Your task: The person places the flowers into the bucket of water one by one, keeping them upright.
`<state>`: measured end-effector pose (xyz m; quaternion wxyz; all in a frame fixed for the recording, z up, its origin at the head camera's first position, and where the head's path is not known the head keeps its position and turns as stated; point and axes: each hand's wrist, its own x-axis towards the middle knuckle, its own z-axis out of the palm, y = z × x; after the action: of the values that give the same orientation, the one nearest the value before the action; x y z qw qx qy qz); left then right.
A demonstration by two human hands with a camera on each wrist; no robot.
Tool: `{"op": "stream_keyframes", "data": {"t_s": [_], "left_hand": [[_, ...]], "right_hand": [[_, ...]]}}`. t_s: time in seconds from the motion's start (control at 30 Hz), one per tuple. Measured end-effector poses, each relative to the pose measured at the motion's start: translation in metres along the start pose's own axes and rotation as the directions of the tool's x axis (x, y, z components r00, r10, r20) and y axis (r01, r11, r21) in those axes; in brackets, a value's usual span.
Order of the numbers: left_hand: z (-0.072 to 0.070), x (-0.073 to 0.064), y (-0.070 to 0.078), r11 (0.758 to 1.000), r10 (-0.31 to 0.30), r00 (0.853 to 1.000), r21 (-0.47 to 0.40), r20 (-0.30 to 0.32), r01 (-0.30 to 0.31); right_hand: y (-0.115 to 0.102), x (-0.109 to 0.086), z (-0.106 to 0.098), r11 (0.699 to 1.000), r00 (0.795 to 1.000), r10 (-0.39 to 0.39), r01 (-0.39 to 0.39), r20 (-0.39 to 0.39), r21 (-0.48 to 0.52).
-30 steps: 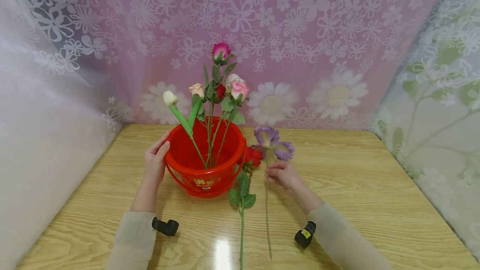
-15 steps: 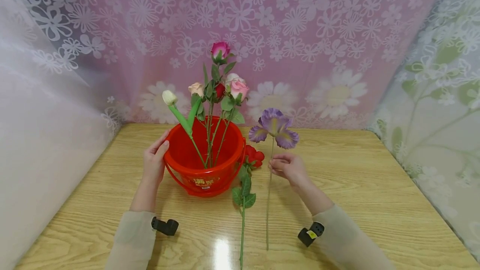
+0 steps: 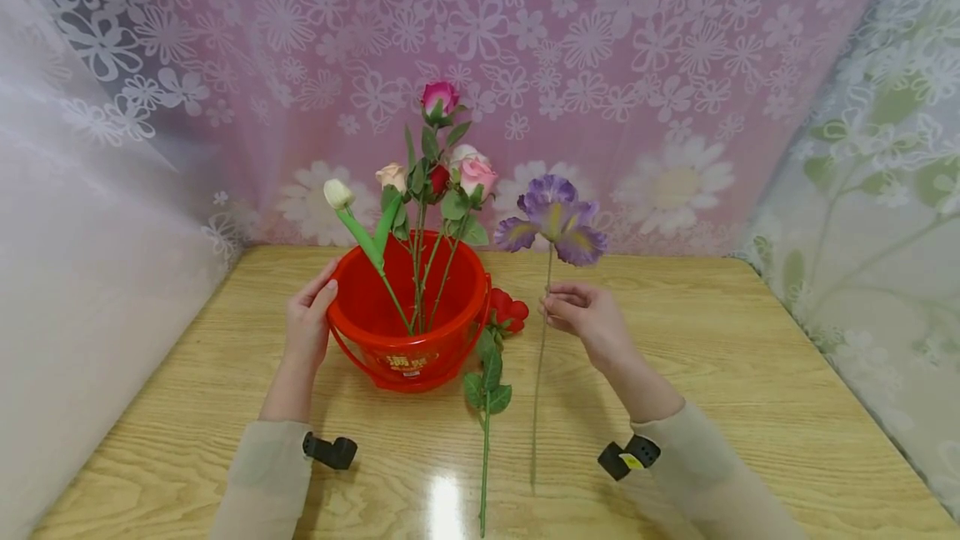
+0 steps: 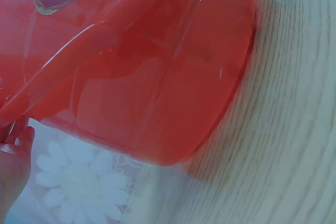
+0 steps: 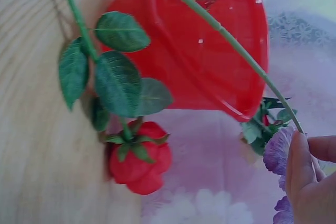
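Clearly your right hand [image 3: 588,319] pinches the purple iris [image 3: 553,219] high on its thin stem, held upright beside the red bucket [image 3: 408,315]; it's probably light and whippy, so grip near the bloom, while your left hand [image 3: 307,323] rests flat-fingered against the bucket

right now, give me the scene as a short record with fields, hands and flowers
left hand: left hand rests on the rim of the red bucket
right hand: right hand pinches the stem of the purple iris, held upright, clear of the bucket
in bucket: white tulip, pink roses
on table: red rose lying beside the bucket, stem toward the person
surface: wooden table
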<state>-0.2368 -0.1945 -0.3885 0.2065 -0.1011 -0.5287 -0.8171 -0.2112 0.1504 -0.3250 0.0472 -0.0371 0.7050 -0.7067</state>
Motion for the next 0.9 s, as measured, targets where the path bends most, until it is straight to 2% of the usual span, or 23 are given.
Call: {"op": "stream_keyframes", "data": {"t_s": [0.1,0.23,0.4,0.5,0.67,0.9], "left_hand": [[0.000,0.000,0.000,1.000,-0.005,1.000,0.002,-0.001,0.005],[0.000,-0.001,0.001,1.000,-0.008,1.000,0.008,-0.003,0.008],[0.000,-0.001,0.002,1.000,-0.013,1.000,0.000,-0.004,0.013],[0.001,-0.001,0.002,1.000,-0.008,1.000,-0.004,0.005,0.008],[0.001,-0.001,0.002,1.000,0.000,1.000,-0.010,0.019,0.000],[0.001,-0.001,0.002,1.000,0.000,1.000,-0.008,0.012,0.000]], "right_hand": [[-0.007,0.000,0.001,1.000,1.000,-0.016,0.016,-0.007,0.011],[-0.018,-0.001,0.004,0.995,0.998,-0.061,0.063,-0.029,0.074],[-0.041,-0.004,0.008,0.966,0.987,-0.147,0.158,-0.070,0.202],[-0.054,-0.005,0.010,0.932,0.976,-0.193,0.213,-0.097,0.292],[-0.073,-0.006,0.013,0.857,0.953,-0.267,0.302,-0.140,0.419],[-0.087,-0.006,0.017,0.735,0.921,-0.334,0.389,-0.203,0.556]]}}
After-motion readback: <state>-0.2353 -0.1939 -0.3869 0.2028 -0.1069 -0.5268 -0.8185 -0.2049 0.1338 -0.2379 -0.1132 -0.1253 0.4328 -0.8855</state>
